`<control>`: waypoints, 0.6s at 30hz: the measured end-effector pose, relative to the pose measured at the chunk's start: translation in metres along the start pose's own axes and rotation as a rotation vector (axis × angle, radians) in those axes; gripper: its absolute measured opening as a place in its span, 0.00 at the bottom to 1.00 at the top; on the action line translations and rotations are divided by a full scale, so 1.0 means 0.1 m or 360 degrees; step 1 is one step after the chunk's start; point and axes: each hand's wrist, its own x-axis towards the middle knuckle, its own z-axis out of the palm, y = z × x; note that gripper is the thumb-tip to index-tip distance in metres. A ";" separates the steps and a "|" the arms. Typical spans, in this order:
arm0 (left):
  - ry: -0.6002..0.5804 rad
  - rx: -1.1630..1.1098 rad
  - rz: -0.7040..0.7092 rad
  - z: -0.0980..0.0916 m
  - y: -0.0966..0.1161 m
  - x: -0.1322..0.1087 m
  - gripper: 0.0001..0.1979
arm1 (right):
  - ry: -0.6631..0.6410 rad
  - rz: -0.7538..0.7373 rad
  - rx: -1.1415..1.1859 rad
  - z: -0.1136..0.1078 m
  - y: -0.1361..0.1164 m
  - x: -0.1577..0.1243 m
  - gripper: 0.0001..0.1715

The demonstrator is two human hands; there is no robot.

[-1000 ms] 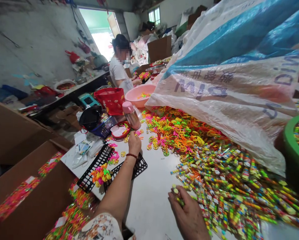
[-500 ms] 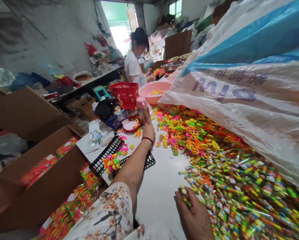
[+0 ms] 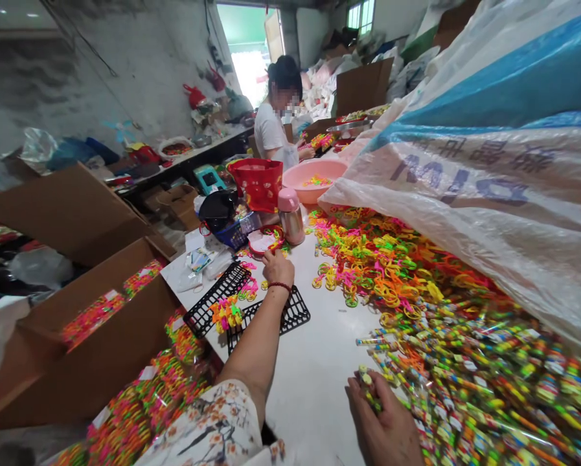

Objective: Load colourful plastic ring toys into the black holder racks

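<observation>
My left hand [image 3: 276,266] reaches forward over the white table [image 3: 314,369], fingers curled down by small neon plastic pieces near a red-rimmed dish [image 3: 263,241]; what it grips is hidden. A red bead bracelet sits on that wrist. My right hand [image 3: 385,424] is closed on several wrapped candy sticks [image 3: 368,385] at the edge of a big pile of such sticks [image 3: 469,375]. Neon plastic rings [image 3: 372,259] lie heaped beyond. Two black grid trays [image 3: 215,298] lie left of my arm, one bearing a colourful cluster [image 3: 226,312].
A huge plastic sack [image 3: 479,162] overhangs the right side. A pink-lidded bottle [image 3: 290,217], red bag [image 3: 257,181] and pink basin [image 3: 314,181] stand behind. Open cardboard boxes [image 3: 100,336] with neon bundles sit left. Another person [image 3: 275,123] works at the far end.
My left hand has drawn back from the bottle toward the dish and the small pieces. The camera has turned left. The right hand stays on the candy sticks.
</observation>
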 end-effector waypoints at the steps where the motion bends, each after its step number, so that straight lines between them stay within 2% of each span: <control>1: 0.0037 0.0015 -0.0080 -0.01 -0.01 -0.01 0.17 | 0.0001 -0.0002 0.0005 0.00 0.00 0.00 0.33; 4: 0.0046 -0.0012 -0.0223 -0.02 0.01 0.01 0.20 | 0.0009 -0.0009 0.0025 0.01 0.00 0.00 0.32; 9: -0.0045 -0.0261 -0.0238 -0.04 0.05 0.10 0.11 | -0.0060 -0.0014 0.0051 -0.01 0.04 0.01 0.30; 14: -0.0246 -0.0764 -0.0284 -0.11 0.01 0.10 0.07 | -0.0127 -0.0007 0.0012 -0.02 0.08 0.03 0.29; 18: -0.0509 -0.1328 -0.0472 -0.21 -0.02 0.04 0.04 | -0.0066 -0.0012 0.0044 -0.01 0.03 0.01 0.30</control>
